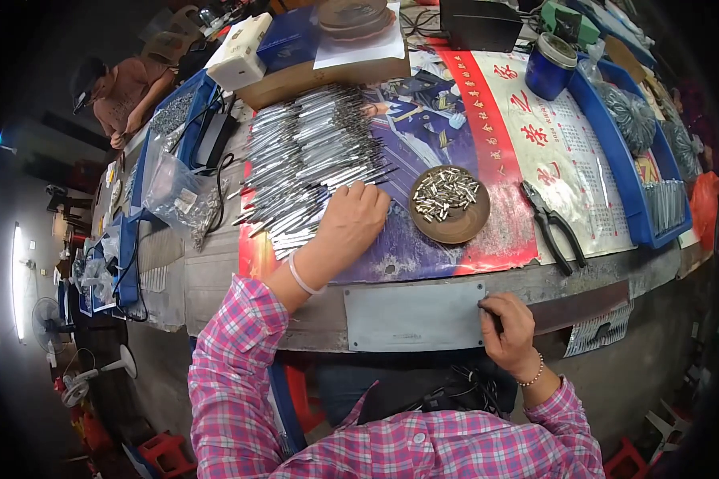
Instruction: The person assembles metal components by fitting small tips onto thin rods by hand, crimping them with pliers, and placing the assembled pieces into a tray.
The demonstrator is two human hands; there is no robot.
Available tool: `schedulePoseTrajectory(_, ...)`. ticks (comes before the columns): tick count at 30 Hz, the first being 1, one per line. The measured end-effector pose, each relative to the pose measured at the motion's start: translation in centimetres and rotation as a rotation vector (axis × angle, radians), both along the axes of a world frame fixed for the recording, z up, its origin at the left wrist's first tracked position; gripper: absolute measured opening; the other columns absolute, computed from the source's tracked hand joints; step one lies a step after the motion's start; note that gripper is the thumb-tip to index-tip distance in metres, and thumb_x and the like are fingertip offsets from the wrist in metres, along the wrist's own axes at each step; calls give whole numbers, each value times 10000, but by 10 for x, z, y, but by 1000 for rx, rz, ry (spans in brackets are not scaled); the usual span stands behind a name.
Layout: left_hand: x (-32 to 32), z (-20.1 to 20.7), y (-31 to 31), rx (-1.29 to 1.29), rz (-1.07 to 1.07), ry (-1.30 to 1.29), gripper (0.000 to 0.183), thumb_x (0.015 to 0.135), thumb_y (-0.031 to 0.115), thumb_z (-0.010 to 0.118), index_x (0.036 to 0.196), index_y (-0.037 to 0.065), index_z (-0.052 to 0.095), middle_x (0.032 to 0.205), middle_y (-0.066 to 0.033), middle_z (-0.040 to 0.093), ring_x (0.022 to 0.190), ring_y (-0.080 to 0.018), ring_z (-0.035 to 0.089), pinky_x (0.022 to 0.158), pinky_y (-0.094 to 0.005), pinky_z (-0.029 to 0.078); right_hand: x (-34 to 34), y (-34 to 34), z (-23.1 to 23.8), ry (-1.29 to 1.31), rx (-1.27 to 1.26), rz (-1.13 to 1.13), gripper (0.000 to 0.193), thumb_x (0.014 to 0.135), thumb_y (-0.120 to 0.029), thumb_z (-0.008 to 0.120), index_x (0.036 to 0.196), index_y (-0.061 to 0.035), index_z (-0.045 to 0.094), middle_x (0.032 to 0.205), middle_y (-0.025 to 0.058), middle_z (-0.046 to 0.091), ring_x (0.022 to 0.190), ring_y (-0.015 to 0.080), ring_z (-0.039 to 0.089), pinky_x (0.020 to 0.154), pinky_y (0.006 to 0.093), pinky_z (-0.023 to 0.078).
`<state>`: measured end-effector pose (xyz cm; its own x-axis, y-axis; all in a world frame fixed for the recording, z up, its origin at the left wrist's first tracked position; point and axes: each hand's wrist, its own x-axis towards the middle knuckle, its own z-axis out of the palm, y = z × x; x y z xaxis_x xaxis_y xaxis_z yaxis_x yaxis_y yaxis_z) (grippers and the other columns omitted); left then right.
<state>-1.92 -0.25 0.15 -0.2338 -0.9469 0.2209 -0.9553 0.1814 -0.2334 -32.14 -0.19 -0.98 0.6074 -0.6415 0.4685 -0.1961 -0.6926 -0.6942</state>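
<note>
My left hand (353,217) reaches onto a wide pile of thin silvery metal rods with dark tips (295,152). Its fingers are bent and drawn together over the pile's right edge, and what is under the fingertips is hidden. My right hand (508,331) is curled at the right end of a grey metal plate (411,318) along the table's front edge. Something dark shows between its thumb and fingers, too small to name. Right of the pile stands a round brown dish (455,233) holding many short metal pins (446,194).
Black-handled pliers (553,227) lie right of the dish on a printed poster (495,144). A long blue tray (639,211) and a blue jar (550,68) stand at the right. Plastic bags (180,195) and blue bins (185,120) line the left. Another person (128,96) sits far left.
</note>
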Motion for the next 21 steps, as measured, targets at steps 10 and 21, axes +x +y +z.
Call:
schedulePoseTrajectory(10,5,9,9,5,-106,29,112,727,88,510,833,53,523,739,-65,485,746,-214,509,649,-328,406,2,5,-2,-2,-22,-40,163,724,23,611,874,13,548,783,158,577,655,308,558,591,363,451)
schedulePoseTrajectory(21,6,64,68,-104,208,1528,180,847,-7,530,1024,-20,503,886,-76,558,798,-176,624,674,-285,514,3,8,1,14,-23,-64,139,744,11,596,874,9,547,783,156,573,652,316,552,591,367,444)
